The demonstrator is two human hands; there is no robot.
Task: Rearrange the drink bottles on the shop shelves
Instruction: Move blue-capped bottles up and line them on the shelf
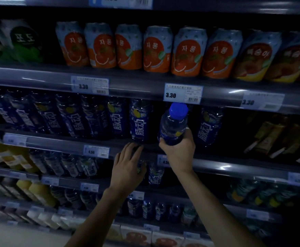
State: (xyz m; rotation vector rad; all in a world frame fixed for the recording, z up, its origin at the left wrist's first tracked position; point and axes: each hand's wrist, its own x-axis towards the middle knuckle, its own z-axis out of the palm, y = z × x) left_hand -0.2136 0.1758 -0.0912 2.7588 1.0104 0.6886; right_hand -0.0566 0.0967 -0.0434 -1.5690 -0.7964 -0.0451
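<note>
My right hand [178, 149] grips the lower body of a dark blue drink bottle with a bright blue cap [174, 124], held upright in front of a gap in the middle shelf's row. A row of matching blue bottles [78, 116] fills that shelf to the left, and one more bottle [209, 127] stands right of the gap. My left hand [128, 166] reaches up with fingers spread, its fingertips at the shelf edge [145, 148] just below another blue bottle [139, 120], holding nothing.
Orange and blue cans [157, 50] line the shelf above, with green cans [22, 41] at far left. Price tags [182, 93] hang on the shelf rails. Lower shelves hold more blue bottles [155, 172], yellow juice bottles [38, 191] and cartons [136, 236]. Brown packs [277, 136] lie at right.
</note>
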